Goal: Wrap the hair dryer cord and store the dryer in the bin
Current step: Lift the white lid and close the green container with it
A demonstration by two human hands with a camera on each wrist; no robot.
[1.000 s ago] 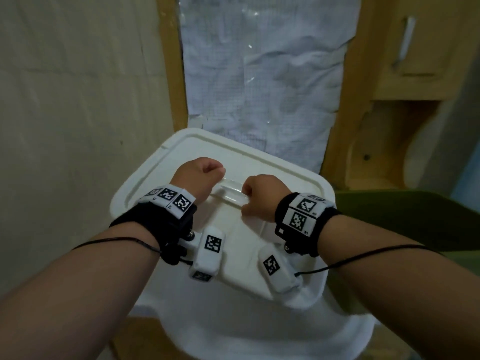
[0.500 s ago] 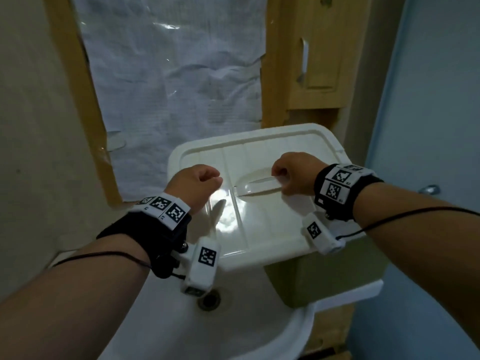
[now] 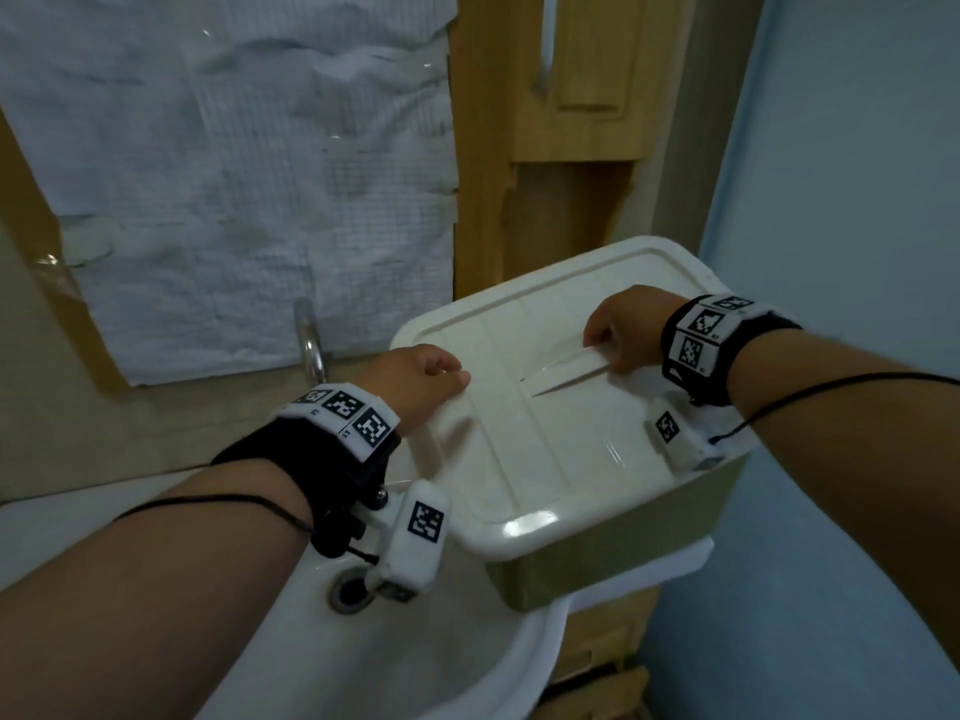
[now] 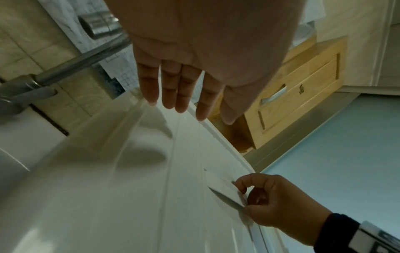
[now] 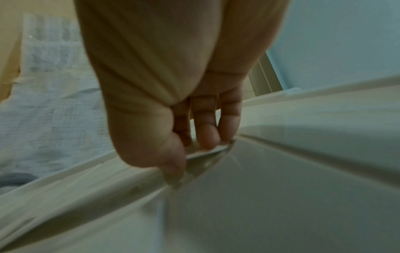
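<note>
A bin with an olive body [image 3: 623, 543] and a closed white lid [image 3: 545, 459] sits over the right side of the sink. My right hand [image 3: 621, 330] grips the lid's recessed handle [image 3: 563, 370], thumb and fingers curled round its right end [image 5: 203, 137]. My left hand [image 3: 421, 376] is at the lid's left edge, fingers straight [image 4: 179, 95] and holding nothing; the fingertips are just at the lid surface. The hair dryer and its cord are not visible in any view.
The white sink [image 3: 249, 657] with its drain [image 3: 349, 589] lies below my left wrist. A chrome faucet [image 3: 309, 340] stands behind the left hand. A wooden cabinet [image 3: 587, 70] rises behind the bin, and a pale blue wall [image 3: 857, 252] is on the right.
My left hand has let go of the lid handle and opened at the lid's left edge. The bin now sits further right in view, over the sink, with my right hand still on the handle.
</note>
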